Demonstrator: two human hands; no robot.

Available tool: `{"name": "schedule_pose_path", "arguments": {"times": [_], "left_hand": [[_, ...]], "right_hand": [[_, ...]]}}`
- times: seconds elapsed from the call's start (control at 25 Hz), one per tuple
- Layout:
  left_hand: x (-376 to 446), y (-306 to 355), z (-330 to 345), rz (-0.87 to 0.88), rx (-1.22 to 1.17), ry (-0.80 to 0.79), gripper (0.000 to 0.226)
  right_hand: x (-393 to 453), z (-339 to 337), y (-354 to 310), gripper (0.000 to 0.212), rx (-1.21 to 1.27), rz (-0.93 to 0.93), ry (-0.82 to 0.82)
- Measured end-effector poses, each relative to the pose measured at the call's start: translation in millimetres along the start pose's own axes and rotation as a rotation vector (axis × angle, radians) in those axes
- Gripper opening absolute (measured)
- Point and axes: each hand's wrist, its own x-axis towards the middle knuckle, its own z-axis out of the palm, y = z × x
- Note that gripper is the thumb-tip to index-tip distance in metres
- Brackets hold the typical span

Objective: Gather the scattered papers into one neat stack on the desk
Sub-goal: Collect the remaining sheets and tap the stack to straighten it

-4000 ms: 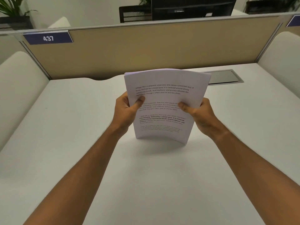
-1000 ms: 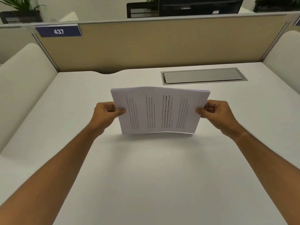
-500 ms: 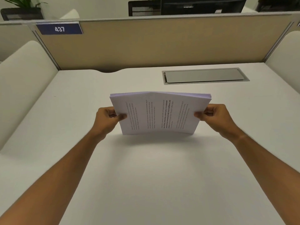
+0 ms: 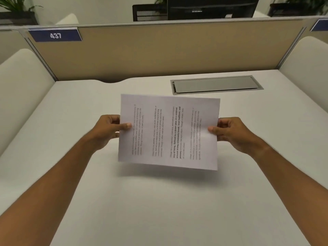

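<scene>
A stack of white printed papers (image 4: 168,132) hangs above the middle of the white desk (image 4: 159,201), turned sideways so its text lines run up and down. Its printed face tilts toward me and a shadow lies on the desk beneath it. My left hand (image 4: 108,130) pinches the stack's left short edge, thumb on top. My right hand (image 4: 230,133) pinches the right short edge the same way. No loose sheets lie elsewhere on the desk.
A grey cable-tray lid (image 4: 215,84) is set into the desk at the back right. A tan partition (image 4: 168,50) with a blue "437" label (image 4: 55,35) closes the back. White rounded side panels (image 4: 19,96) stand left and right.
The stack stood on its long edge on the desk half a second ago. Now both hands have lifted it off the desk and tipped its face toward me.
</scene>
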Motion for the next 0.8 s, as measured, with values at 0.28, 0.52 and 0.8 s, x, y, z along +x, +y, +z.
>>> {"name": "schedule_pose_path", "arguments": {"times": [0.28,0.52,0.8], "left_hand": [[-19,-4,9,-0.126,-0.811,-0.075,0.074],[-24,-6,76,-0.013,-0.598,0.264,0.01],[-24,5,75,0.111,-0.408,0.35,0.008]], "right_hand": [[-13,20,21,0.019,0.42,0.198,0.155],[-25,75,35,0.019,0.666,0.141,0.294],[-35,96,37,0.026,0.672,0.075,0.269]]}}
